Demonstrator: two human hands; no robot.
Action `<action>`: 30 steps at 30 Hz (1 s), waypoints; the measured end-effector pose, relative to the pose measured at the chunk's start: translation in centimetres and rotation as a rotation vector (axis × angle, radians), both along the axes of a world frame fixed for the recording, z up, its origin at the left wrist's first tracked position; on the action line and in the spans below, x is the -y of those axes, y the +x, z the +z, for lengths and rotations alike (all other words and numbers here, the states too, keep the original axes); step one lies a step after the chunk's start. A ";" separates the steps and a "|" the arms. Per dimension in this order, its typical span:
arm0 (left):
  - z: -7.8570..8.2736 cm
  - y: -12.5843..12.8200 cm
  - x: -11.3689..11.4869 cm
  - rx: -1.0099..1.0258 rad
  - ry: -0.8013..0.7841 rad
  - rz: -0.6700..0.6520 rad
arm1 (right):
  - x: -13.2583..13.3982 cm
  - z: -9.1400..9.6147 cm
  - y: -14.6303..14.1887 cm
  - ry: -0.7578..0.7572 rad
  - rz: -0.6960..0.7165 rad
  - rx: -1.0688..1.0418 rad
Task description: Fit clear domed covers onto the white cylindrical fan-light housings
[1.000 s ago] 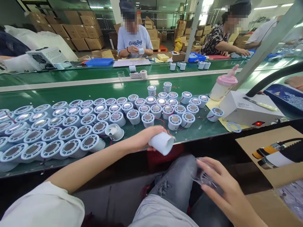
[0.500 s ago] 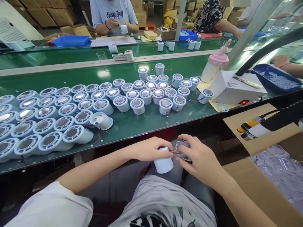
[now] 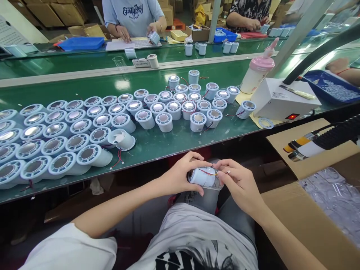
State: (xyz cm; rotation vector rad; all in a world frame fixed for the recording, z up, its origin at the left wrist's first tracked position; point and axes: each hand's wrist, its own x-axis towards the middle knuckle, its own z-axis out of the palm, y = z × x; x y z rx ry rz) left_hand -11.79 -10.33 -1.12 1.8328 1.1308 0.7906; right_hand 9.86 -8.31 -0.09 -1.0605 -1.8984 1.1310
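The white cylindrical housing (image 3: 203,177) is in the lower centre of the frame, above the person's lap and below the near edge of the green desk (image 3: 174,144). It lies on its side, long axis running left to right across the frame. The left hand (image 3: 180,176) is wrapped round its left end, thumb beneath, fingers over the top. The right hand (image 3: 239,183) is closed on its right end, fingertips by the thin red wires (image 3: 210,173) along the top. Both hands touch it; neither is nearer. Rows of similar housings (image 3: 84,127) stand on the desk, upper left.
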 end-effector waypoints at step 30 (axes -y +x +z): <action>2.3 -0.3 2.5 0.241 -0.059 -0.018 | 1.0 -0.5 5.0 0.420 0.148 -0.054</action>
